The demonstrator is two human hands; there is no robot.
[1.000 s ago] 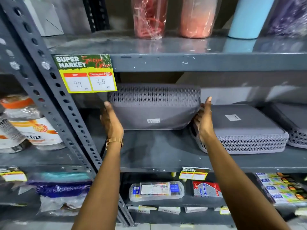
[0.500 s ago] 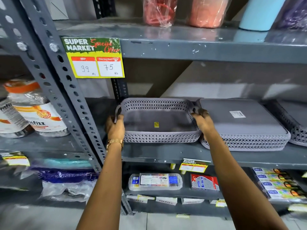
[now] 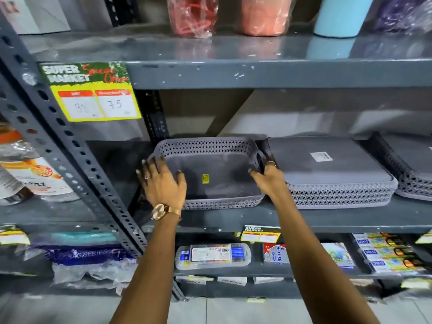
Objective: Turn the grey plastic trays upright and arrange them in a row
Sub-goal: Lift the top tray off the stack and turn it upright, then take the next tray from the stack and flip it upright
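Observation:
An upright grey lattice tray (image 3: 210,146) sits on the middle shelf (image 3: 233,218) with a yellow sticker on its floor. My left hand (image 3: 163,183) lies over its front left corner with the fingers spread and the thumb inside. My right hand (image 3: 268,176) grips the tray's right rim at the handle, thumb inside. Touching that side is a second grey tray (image 3: 327,169), bottom up, with a white label. A third grey tray (image 3: 411,164) at the far right also looks bottom up and is cut off by the frame edge.
A perforated steel post (image 3: 70,160) slants down just left of the trays. A yellow price tag (image 3: 93,94) hangs from the upper shelf edge. Wrapped containers (image 3: 191,15) stand above. Stationery boxes (image 3: 212,256) fill the shelf below, and bottles (image 3: 28,174) sit at left.
The left tray went from standing tilted on its edge to lying upright on the shelf. My left hand's fingers have since spread apart over its corner.

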